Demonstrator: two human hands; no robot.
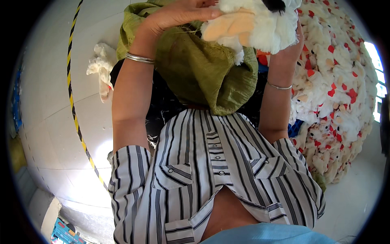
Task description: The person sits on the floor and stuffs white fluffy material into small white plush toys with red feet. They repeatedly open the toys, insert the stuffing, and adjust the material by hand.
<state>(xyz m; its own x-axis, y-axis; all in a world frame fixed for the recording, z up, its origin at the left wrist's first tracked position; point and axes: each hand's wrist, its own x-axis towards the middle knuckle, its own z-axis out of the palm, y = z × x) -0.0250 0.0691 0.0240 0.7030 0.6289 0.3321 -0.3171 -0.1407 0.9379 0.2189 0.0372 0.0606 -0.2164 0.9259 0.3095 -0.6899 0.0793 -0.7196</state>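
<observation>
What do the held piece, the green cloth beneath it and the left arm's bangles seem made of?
Held piece: white plush, probably synthetic, with fuzzy edges; its peach patch looks smoother, perhaps felt.
Green cloth: perhaps woven plastic sacking; slight sheen, creases, frayed strands.
Bangles: polished silvery metal, by their bright highlights.

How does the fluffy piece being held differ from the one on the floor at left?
The held piece is up between the left hand and right hand; the floor piece lies on the floor, apart from both. The held piece shows black and broad peach patches; the floor piece is mostly white with a pinkish end. Both are fluffy and partly white.
</observation>
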